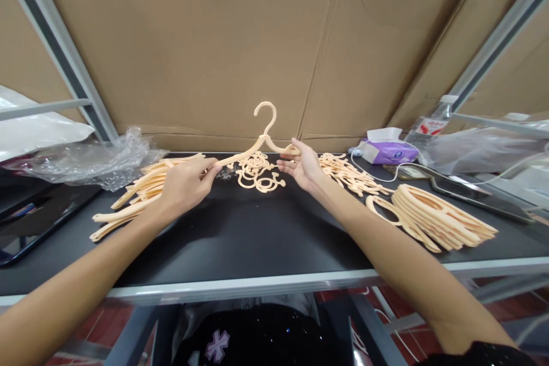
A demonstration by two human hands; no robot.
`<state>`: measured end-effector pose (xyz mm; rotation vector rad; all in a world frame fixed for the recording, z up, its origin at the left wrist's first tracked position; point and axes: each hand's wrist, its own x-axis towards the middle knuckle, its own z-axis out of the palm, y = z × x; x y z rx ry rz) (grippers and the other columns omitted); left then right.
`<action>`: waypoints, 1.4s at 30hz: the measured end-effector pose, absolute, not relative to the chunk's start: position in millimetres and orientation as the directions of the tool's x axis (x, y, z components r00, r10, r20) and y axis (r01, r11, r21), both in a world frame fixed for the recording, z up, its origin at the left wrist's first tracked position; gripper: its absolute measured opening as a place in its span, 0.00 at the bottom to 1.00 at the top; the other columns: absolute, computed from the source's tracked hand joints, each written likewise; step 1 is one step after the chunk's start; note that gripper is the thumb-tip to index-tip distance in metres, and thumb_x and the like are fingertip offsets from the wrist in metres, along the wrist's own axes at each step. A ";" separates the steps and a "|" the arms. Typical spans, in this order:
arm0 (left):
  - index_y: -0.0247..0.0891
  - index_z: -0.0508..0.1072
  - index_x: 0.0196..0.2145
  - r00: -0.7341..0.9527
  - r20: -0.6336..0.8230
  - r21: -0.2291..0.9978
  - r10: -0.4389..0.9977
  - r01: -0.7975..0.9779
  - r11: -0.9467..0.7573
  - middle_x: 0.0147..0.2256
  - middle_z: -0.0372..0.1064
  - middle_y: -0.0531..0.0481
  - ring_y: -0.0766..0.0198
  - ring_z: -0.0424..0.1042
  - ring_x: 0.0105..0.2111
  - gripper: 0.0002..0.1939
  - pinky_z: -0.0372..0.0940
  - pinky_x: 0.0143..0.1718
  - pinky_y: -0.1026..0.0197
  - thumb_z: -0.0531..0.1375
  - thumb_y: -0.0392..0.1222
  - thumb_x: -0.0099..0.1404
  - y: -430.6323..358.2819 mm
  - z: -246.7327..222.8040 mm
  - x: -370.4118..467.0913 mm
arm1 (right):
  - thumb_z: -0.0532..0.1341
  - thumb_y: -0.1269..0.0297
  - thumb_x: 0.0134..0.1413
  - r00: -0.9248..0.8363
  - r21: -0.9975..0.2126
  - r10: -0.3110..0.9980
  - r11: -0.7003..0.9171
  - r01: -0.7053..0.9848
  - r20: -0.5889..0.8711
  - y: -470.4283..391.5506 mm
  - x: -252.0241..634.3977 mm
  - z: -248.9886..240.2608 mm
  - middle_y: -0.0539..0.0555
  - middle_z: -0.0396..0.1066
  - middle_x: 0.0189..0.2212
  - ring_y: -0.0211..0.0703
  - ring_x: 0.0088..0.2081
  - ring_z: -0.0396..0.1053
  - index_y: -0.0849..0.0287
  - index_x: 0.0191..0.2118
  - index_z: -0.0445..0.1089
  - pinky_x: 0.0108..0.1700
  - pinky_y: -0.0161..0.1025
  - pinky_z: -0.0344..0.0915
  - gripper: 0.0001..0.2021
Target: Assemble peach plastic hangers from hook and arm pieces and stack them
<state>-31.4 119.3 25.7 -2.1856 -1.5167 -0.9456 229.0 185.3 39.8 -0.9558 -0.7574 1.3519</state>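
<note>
A cream plastic clothes hanger is held up between both hands, its hook pointing upward above the black table. My left hand is closed round the end of its left arm. On the other side, my right hand pinches the end of the shorter-looking right arm between thumb and fingers. Loose hanger hooks lie in a heap on the table below the hanger. By my left hand rests a pile of hanger arms. Small cream pieces are spread beyond my right hand.
At the right lies a stack of flat cream hanger parts. Behind it are a purple tissue pack, a plastic bottle, a phone and a white cable. Clear plastic wrap and a dark tablet-like device sit left. Cardboard stands behind.
</note>
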 end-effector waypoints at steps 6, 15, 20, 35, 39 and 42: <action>0.40 0.78 0.40 0.245 0.757 0.062 0.605 0.895 -0.441 0.33 0.76 0.49 0.60 0.72 0.33 0.16 0.62 0.37 0.59 0.54 0.50 0.71 124.4 21.8 -32.8 | 0.56 0.68 0.62 0.101 -0.849 0.993 0.008 -0.529 -0.054 187.7 230.1 40.3 0.51 0.70 0.19 0.40 0.23 0.73 0.58 0.29 0.63 0.28 0.35 0.74 0.08; 0.40 0.77 0.36 0.586 0.787 -0.395 0.193 0.719 -0.572 0.28 0.74 0.51 0.61 0.69 0.30 0.05 0.60 0.38 0.55 0.60 0.36 0.65 107.1 28.4 -20.1 | 0.56 0.71 0.60 0.220 -0.772 0.975 0.142 -0.619 0.003 193.1 235.1 42.4 0.49 0.68 0.18 0.37 0.22 0.72 0.57 0.28 0.60 0.28 0.34 0.74 0.09; 0.37 0.78 0.34 0.519 0.722 -0.191 0.458 0.785 -0.589 0.25 0.76 0.49 0.61 0.72 0.26 0.12 0.63 0.38 0.56 0.55 0.39 0.67 116.9 14.5 -20.4 | 0.53 0.70 0.62 0.270 -0.708 0.963 0.191 -0.680 0.001 197.3 239.9 45.1 0.48 0.67 0.19 0.37 0.23 0.72 0.57 0.28 0.59 0.33 0.34 0.76 0.10; 0.36 0.65 0.58 -0.118 0.528 0.552 0.841 0.800 -0.234 0.38 0.80 0.46 0.57 0.75 0.31 0.28 0.66 0.36 0.58 0.59 0.47 0.61 120.9 22.2 -20.6 | 0.55 0.69 0.61 0.201 -0.763 0.980 0.132 -0.633 0.003 198.1 239.3 40.3 0.49 0.67 0.20 0.37 0.24 0.71 0.56 0.27 0.60 0.33 0.34 0.75 0.10; 0.37 0.55 0.66 0.057 0.565 0.425 0.823 0.835 -0.349 0.40 0.78 0.46 0.59 0.74 0.30 0.37 0.67 0.36 0.57 0.59 0.47 0.62 117.5 20.1 -18.4 | 0.56 0.69 0.59 0.189 -0.788 0.982 0.118 -0.605 0.002 192.1 231.6 36.7 0.48 0.67 0.20 0.39 0.23 0.72 0.56 0.31 0.59 0.32 0.37 0.75 0.06; 0.38 0.61 0.65 0.249 0.538 0.193 0.805 0.894 -0.405 0.46 0.76 0.41 0.51 0.76 0.40 0.35 0.67 0.43 0.53 0.58 0.54 0.63 113.4 18.8 -15.7 | 0.57 0.70 0.58 0.140 -0.792 0.989 0.115 -0.600 0.037 182.9 219.8 32.0 0.46 0.66 0.20 0.40 0.23 0.73 0.55 0.33 0.57 0.33 0.40 0.76 0.06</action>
